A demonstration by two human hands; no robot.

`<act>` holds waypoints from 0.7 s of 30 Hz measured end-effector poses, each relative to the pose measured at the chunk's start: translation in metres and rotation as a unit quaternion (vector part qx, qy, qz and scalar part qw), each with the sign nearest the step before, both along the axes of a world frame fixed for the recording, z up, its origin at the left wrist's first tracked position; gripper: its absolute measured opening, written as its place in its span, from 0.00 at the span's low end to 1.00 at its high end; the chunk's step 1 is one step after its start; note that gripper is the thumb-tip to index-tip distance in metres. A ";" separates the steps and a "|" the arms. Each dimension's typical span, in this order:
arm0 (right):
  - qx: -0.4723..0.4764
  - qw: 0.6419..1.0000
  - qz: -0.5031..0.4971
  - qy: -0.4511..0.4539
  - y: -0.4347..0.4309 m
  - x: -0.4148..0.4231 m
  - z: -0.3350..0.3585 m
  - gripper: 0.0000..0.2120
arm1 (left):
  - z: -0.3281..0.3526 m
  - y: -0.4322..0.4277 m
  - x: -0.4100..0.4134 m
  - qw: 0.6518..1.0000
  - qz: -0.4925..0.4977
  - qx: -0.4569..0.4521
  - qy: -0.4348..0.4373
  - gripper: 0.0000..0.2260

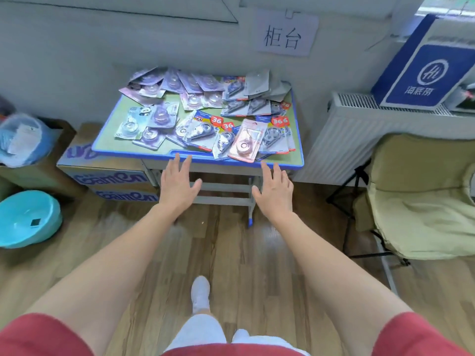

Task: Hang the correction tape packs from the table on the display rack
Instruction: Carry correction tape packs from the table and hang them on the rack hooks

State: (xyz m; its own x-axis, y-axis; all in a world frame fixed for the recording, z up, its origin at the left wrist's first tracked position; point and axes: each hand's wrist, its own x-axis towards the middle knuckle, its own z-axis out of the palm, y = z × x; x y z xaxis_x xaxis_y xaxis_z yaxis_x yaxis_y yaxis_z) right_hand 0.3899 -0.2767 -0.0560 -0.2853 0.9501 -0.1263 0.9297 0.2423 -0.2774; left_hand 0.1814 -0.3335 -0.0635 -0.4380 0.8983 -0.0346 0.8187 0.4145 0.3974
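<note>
Head view. We hold both arms out toward the table (pixel 159 152). The left hand (pixel 177 185) and the right hand (pixel 273 191) are palm down with fingers straight and spread, and neither holds anything. Both sets of fingertips reach the blue front rim; we cannot tell whether they touch it.

The correction tape packs (pixel 205 114) lie flat on the table top, overlapping in a loose spread from the front rim back to the wall. The display rack is not in view.

The pink pack (pixel 248 140) is the closest item. It lies at the front rim, just ahead of the right hand's fingertips and slightly inward of them. Its long axis runs away from us, with the far end leaning right. The near short edge appears to overhang the rim.

We judge the right hand the nearer one. A short forward reach should bring that edge into a pinch.
</note>
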 end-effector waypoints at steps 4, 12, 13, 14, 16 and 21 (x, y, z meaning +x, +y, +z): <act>-0.007 1.000 -0.007 0.004 0.047 -0.028 -0.005 0.31 | -0.008 0.050 -0.028 0.999 -0.016 -0.014 -0.033 0.29; -0.024 0.995 -0.087 0.038 0.131 -0.096 -0.022 0.30 | -0.018 0.153 -0.080 0.995 -0.082 -0.038 -0.027 0.30; -0.028 0.994 -0.098 0.034 0.136 -0.102 -0.024 0.31 | -0.021 0.163 -0.083 0.994 -0.095 -0.042 -0.025 0.30; -0.033 0.993 -0.110 0.026 0.141 -0.107 -0.028 0.31 | -0.024 0.172 -0.085 0.993 -0.108 -0.044 -0.024 0.30; -0.039 0.990 -0.138 0.008 0.146 -0.115 -0.034 0.32 | -0.030 0.186 -0.086 0.989 -0.136 -0.058 -0.014 0.29; -0.036 0.984 -0.169 -0.041 0.150 -0.127 -0.043 0.35 | -0.047 0.203 -0.082 0.979 -0.179 -0.093 0.025 0.28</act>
State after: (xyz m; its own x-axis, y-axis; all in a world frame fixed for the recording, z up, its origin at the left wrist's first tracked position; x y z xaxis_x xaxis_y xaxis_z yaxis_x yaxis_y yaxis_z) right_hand 0.2632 -0.1266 -0.0991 0.0595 0.9768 -0.2058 0.9738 -0.1021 -0.2030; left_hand 0.0996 -0.1309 -0.1103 -0.1006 0.9747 -0.1998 0.9413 0.1583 0.2982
